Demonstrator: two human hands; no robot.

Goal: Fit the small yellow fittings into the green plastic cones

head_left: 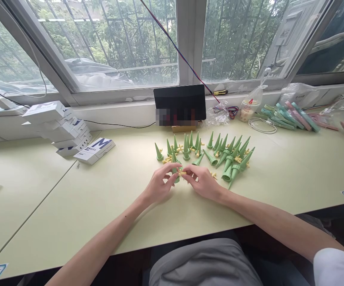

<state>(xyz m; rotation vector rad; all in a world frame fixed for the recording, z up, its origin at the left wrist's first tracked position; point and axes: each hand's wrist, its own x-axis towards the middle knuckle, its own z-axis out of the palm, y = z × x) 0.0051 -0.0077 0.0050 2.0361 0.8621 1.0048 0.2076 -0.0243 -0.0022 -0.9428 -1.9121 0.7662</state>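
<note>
My left hand (161, 180) is closed on a green cone-shaped plastic spike (177, 179), whose collar shows between thumb and fingers. With thumb and fingertips pinched, my right hand (204, 180) grips a small yellow cross-shaped plastic piece (182, 172). The yellow piece meets the spike's side between both hands; whether it is seated in it cannot be made out. Just beyond the hands stand several upright green spikes (186, 150), some with yellow pieces on them. To the right, more green spikes (228, 174) lie tilted and heaped, with yellow pieces (238, 159) among them.
Behind the spikes a black tablet (180, 104) leans on a cardboard block (183, 128). White boxes (66, 127) are stacked at the left. A bagged cup (248, 109), a coiled white cable (262, 125) and coloured strips (297, 116) lie along the windowsill side of the table (100, 222).
</note>
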